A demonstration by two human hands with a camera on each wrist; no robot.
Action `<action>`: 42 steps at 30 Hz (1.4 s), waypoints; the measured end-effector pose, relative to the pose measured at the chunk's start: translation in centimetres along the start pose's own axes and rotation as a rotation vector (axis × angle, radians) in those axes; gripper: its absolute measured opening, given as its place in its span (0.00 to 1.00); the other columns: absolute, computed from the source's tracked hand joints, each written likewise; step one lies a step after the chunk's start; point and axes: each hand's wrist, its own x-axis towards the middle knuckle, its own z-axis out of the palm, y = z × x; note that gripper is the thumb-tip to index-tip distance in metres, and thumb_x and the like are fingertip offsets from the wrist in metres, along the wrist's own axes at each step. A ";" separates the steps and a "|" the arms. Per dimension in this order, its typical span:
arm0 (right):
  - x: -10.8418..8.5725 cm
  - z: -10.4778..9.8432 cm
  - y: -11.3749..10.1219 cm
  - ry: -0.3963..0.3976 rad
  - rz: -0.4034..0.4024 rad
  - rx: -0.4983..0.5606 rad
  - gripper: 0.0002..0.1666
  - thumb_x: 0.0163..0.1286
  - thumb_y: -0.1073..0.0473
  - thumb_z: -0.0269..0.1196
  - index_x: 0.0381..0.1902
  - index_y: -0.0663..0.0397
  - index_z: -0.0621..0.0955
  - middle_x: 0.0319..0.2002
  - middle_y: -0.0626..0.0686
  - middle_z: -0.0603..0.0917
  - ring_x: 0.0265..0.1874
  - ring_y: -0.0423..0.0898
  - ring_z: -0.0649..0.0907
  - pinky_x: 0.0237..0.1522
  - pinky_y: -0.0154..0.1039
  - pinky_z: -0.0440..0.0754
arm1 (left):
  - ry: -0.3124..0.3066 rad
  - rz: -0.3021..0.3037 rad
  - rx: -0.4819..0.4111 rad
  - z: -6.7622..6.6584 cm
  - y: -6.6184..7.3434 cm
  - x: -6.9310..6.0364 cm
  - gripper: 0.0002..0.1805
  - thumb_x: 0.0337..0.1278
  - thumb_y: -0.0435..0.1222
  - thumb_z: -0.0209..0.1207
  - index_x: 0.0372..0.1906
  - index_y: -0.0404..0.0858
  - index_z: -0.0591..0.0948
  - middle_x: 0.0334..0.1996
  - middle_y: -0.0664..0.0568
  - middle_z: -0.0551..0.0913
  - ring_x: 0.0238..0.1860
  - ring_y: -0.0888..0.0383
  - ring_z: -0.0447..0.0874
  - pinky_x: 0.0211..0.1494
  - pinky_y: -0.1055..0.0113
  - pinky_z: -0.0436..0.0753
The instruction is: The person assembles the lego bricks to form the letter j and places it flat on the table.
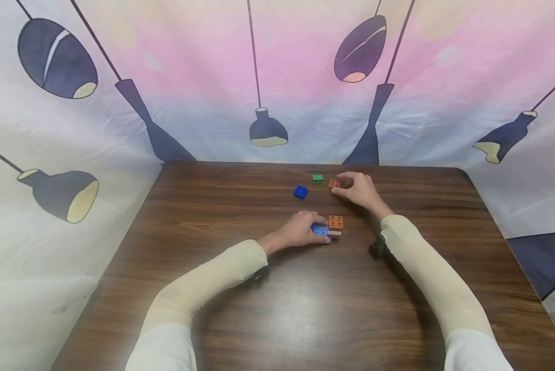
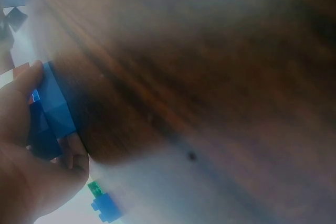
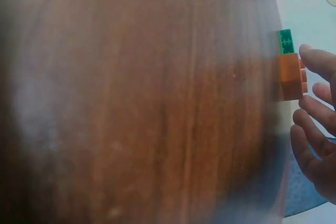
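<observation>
My left hand grips a small stack of toy building bricks near the middle of the table. Light blue brick lies between its thumb and fingers, with an orange brick and a white layer at the right end. In the left wrist view the fingers wrap the stack's blue side. Farther back, my right hand reaches a loose orange brick, thumb and fingers spread beside it. Relaxed fingers sit close to that brick in the right wrist view; contact is unclear.
A green brick and a dark blue brick lie left of the loose orange one, near the back edge of the wooden table. Behind the table hangs a cloth printed with lamps.
</observation>
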 end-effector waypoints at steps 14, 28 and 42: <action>0.4 1.0 0.4 -0.012 0.026 -0.033 0.31 0.68 0.52 0.72 0.64 0.59 0.79 0.57 0.64 0.84 0.52 0.59 0.84 0.55 0.57 0.80 | -0.001 -0.011 -0.004 0.1 0.1 0.0 0.30 0.59 0.54 0.70 0.62 0.42 0.83 0.53 0.52 0.85 0.50 0.58 0.79 0.56 0.62 0.77; -0.3 0.0 -0.1 -0.019 0.027 -0.051 0.26 0.71 0.54 0.68 0.63 0.59 0.80 0.52 0.63 0.86 0.48 0.58 0.85 0.51 0.57 0.82 | -0.006 -0.018 -0.001 -0.1 0.2 -0.1 0.30 0.59 0.54 0.70 0.62 0.42 0.83 0.54 0.51 0.85 0.51 0.57 0.79 0.57 0.62 0.78; -2.3 -1.5 -1.9 -0.022 -0.005 -0.033 0.27 0.70 0.53 0.69 0.64 0.56 0.80 0.54 0.61 0.85 0.45 0.56 0.87 0.47 0.54 0.84 | -0.001 -0.005 -0.005 0.0 -0.1 0.0 0.30 0.60 0.54 0.69 0.62 0.42 0.83 0.53 0.51 0.84 0.51 0.57 0.79 0.57 0.61 0.77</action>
